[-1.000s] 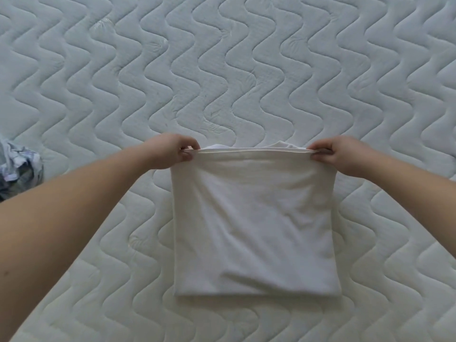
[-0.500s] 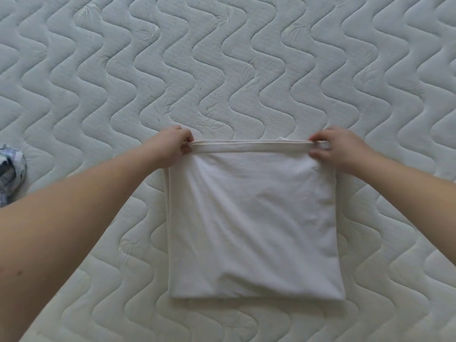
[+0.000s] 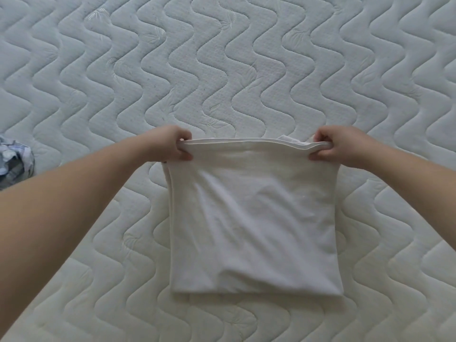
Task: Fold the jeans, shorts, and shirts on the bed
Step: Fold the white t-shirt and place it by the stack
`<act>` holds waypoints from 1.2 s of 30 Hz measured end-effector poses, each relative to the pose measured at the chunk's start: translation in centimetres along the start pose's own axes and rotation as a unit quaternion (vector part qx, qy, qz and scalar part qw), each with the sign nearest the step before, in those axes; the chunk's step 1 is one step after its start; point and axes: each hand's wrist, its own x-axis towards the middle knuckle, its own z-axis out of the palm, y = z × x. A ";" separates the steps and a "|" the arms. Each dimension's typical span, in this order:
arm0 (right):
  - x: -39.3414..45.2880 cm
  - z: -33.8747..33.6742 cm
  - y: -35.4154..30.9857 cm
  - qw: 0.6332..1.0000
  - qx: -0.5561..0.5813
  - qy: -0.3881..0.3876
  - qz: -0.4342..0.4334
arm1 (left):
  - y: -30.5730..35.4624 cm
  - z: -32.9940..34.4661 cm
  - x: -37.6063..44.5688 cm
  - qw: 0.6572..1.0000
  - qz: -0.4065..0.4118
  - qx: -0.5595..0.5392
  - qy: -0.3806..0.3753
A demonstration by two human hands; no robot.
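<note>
We are looking down at a white shirt (image 3: 251, 218) lying in the centre of the frame, folded into a soft, nearly square panel of smooth knit cloth with faint diagonal creases running across it. Its near edge is sitting flat on the bed (image 3: 222, 70), while its far edge, a stack of thin hemmed layers, is being held up off the surface. A small peak of the same fabric is poking up behind that edge toward the right.

Our left hand (image 3: 170, 143) is pinching the far left corner, fingers curled over the top of the layers and thumb tucked underneath. Our right hand (image 3: 338, 145) is gripping the far right corner the same way, so the edge is stretching in a shallow, taut line between them. Both bare forearms are reaching in from the lower corners of the frame.

The bed is showing a pale quilted mattress surface, stitched in wavy, puffy channels. At the left edge of the frame, a crumpled, patterned blue-and-white garment (image 3: 13, 164) is lying in a loose heap, well apart from the shirt.
</note>
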 end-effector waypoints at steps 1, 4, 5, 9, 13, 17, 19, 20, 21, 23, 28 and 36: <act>-0.7 -0.4 -0.1 1.000 0.013 0.010 -0.007 | 0.0 -0.3 -0.6 1.000 0.002 -0.006 -0.001; -2.6 -1.8 -1.0 0.999 0.034 0.034 -0.026 | 0.6 -2.0 -2.8 1.000 0.025 0.002 0.007; -3.3 -2.5 -1.4 0.998 0.038 0.037 -0.032 | 1.1 -2.9 -3.7 0.999 0.033 0.003 0.013; -6.4 -6.8 -3.6 0.994 0.049 0.089 -0.051 | 3.2 -8.2 -8.6 0.998 0.053 -0.006 0.044; -10.0 -12.1 -6.1 0.979 0.081 0.169 -0.081 | 5.2 -14.1 -14.1 0.989 0.056 -0.017 0.136; -13.1 -16.6 -8.3 0.957 0.077 0.252 -0.122 | 6.5 -18.1 -18.5 0.955 0.069 0.013 0.290; -14.0 -17.5 -9.1 0.942 0.049 0.301 -0.140 | 7.0 -18.7 -19.9 0.926 0.097 0.065 0.358; -14.4 -17.6 -9.3 0.935 0.035 0.319 -0.149 | 7.0 -18.4 -20.4 0.912 0.112 0.081 0.385; -14.7 -17.5 -9.3 0.929 0.023 0.334 -0.158 | 7.0 -18.0 -20.7 0.901 0.125 0.088 0.406; -15.0 -16.4 -8.7 0.922 -0.006 0.350 -0.168 | 7.1 -15.8 -20.8 0.888 0.142 0.082 0.429; -14.0 -8.8 -4.9 0.908 -0.058 0.377 -0.172 | 5.5 -5.5 -17.8 0.890 0.177 0.056 0.417; -16.7 10.5 3.9 0.944 -0.141 0.235 -0.186 | 3.6 18.1 -15.5 0.971 0.101 0.056 0.211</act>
